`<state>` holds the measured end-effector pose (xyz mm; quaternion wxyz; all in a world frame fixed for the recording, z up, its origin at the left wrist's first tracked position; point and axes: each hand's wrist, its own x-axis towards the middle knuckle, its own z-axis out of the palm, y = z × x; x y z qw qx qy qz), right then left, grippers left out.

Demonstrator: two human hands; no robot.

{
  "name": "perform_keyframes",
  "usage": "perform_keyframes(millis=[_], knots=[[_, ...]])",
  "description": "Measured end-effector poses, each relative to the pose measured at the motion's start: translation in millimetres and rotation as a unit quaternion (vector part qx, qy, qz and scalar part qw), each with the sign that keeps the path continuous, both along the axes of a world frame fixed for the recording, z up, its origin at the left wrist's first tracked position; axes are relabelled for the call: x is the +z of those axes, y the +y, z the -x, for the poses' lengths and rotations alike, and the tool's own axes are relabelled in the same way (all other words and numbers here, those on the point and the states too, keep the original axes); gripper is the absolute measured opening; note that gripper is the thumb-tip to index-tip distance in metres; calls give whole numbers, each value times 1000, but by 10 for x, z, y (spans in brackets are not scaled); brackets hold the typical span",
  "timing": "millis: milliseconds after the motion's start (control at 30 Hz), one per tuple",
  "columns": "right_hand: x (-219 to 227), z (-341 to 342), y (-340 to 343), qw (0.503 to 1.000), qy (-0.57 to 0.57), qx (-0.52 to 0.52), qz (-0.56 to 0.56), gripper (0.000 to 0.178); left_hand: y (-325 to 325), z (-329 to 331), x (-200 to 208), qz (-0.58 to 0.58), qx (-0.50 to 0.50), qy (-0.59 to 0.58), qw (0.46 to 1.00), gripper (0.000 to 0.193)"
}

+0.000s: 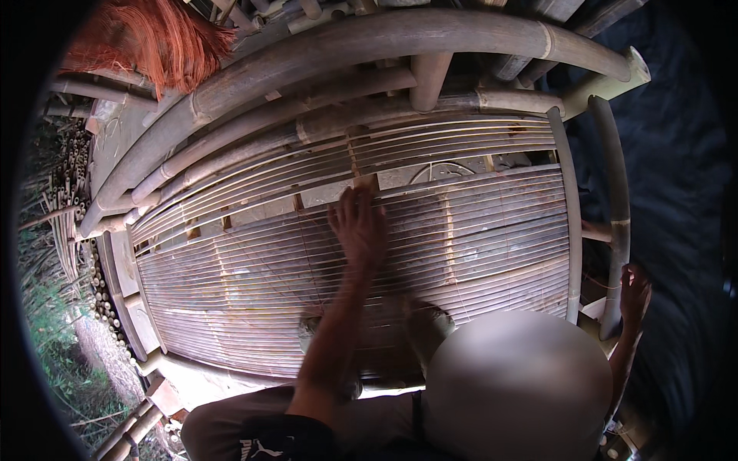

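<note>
My left hand [360, 223] is reached out over the bamboo-slat seat [500, 223] of a bench. Its fingers are spread, palm down, near the far edge of the closely set slats. Nothing shows in that hand. Beyond its fingertips, a gap separates these slats from a looser band of thin strips [461, 137]. At the right end, my right hand [635, 293] is beside the upright bamboo armrest pole [619, 230], seemingly resting against it with fingers extended. That hand is small in the picture, and part of its arm is hidden behind a blurred round patch.
Thick bamboo poles [369, 34] form the far backrest. A bundle of reddish-orange strands [165, 46] hangs at the upper left. Cut bamboo [65, 173] is stacked at the left, above green plants [54, 323]. Dark cloth [676, 192] covers the right side.
</note>
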<state>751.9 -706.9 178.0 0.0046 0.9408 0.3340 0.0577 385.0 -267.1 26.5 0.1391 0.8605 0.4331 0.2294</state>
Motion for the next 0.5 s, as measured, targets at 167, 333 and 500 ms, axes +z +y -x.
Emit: perform_keyframes(millis=[167,333,500], knots=[[-244,588,876,947,279,-101,-125,21,233,-192,2,32,-191,12,981,37],[-802,1362,2428,920,291,192,-180,11,405,-564,-124,221,-178,90,955,39],[-1096,1796,3584,874,263,322,-253,7,422,-643,-149,209,-174,137,953,35]])
